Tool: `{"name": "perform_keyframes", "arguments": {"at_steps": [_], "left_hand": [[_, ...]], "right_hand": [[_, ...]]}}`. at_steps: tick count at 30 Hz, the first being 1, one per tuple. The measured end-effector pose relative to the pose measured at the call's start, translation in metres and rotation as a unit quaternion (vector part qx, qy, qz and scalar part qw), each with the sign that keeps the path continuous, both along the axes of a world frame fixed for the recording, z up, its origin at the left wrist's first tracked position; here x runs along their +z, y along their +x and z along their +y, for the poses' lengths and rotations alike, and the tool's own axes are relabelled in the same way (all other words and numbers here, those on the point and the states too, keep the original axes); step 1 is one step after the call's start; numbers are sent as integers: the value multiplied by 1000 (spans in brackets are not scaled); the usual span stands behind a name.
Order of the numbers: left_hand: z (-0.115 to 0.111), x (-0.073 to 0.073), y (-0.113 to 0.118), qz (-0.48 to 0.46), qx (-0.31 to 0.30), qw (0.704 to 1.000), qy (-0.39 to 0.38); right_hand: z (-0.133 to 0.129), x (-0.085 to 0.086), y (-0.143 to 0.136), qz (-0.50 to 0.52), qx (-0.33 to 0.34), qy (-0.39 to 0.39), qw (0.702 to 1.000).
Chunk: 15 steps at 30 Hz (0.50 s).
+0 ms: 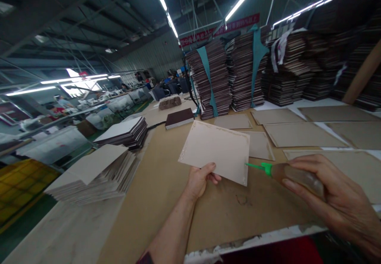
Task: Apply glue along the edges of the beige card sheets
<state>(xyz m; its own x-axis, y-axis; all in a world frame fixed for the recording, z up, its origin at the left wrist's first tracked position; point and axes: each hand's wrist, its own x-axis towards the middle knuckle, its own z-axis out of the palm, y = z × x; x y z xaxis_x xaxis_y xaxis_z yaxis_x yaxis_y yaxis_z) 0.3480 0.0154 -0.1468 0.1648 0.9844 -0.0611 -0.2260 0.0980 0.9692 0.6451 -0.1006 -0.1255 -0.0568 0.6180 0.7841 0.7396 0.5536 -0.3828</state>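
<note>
One crosswise bottle (pixel 299 178), nozzle (pixel 258 166) leftward

Cropped by the right edge is a tall stack of dark boards (pixel 364 73), while distant workers blur beyond recognition.

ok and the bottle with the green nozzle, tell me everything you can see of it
The bottle looks like soft, see-through plastic with brownish contents or tint, ending in a bright green cap that narrows to a long thin nozzle. It lies nearly sideways in the right hand, nozzle pointing left, the tip at the right edge of the held board. Fingers hide part of its body; whether the tip touches, I cannot tell.
</note>
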Motion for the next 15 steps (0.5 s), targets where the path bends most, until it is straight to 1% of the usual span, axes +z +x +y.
{"name": "perform_keyframes", "arguments": {"at_steps": [2,3,7,8,12,14,15], "left_hand": [[-1,0,0,6,-11,1000,2],[-1,0,0,8,-15,1000,3],[-1,1,0,5,-9,1000,3],[-1,2,0,5,-5,1000,1],[-2,3,1,4,0,1000,-8],[-1,3,1,-3,2,1000,-8],[-1,2,1,-10,8,1000,-7]], "right_hand": [[2,0,-1,-8,-11,18,1000],[1,-1,-1,-12,-4,15,1000],[-7,-9,-1,-19,62,-30,997],[-8,-10,-1,-17,67,-36,997],[-6,-5,-1,3,23,-12,1000],[-4,-5,-1,6,19,-12,1000],[-4,-7,0,6,26,-24,999]]}}
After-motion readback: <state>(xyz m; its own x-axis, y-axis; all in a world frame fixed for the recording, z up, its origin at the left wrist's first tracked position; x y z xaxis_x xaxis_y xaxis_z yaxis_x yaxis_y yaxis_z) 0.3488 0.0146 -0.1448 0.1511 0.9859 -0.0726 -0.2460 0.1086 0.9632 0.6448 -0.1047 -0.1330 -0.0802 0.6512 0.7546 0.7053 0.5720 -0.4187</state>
